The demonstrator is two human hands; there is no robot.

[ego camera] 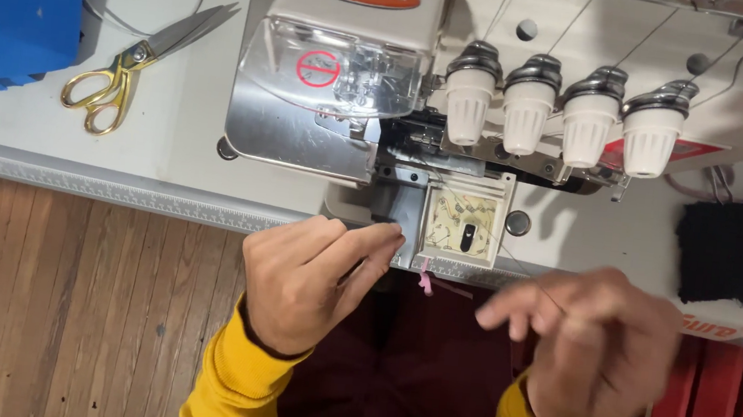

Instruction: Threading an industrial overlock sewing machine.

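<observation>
A white overlock sewing machine [346,96] stands on a white table [166,150], with four ribbed tension knobs [561,113] along its front. My left hand [309,280] is at the machine's front edge, thumb and forefinger pinched together just below the presser area [398,179]; a thin thread [513,260] seems to run from there toward my right hand [596,347]. That hand is blurred, fingers curled, and appears to hold the thread. Both sleeves are yellow.
Gold-handled scissors [129,68] lie on the table to the left, near a blue block [11,5]. A black knitted piece [735,247] rests at the right. A small pink clip [425,277] hangs at the table edge. Wooden floor lies below left.
</observation>
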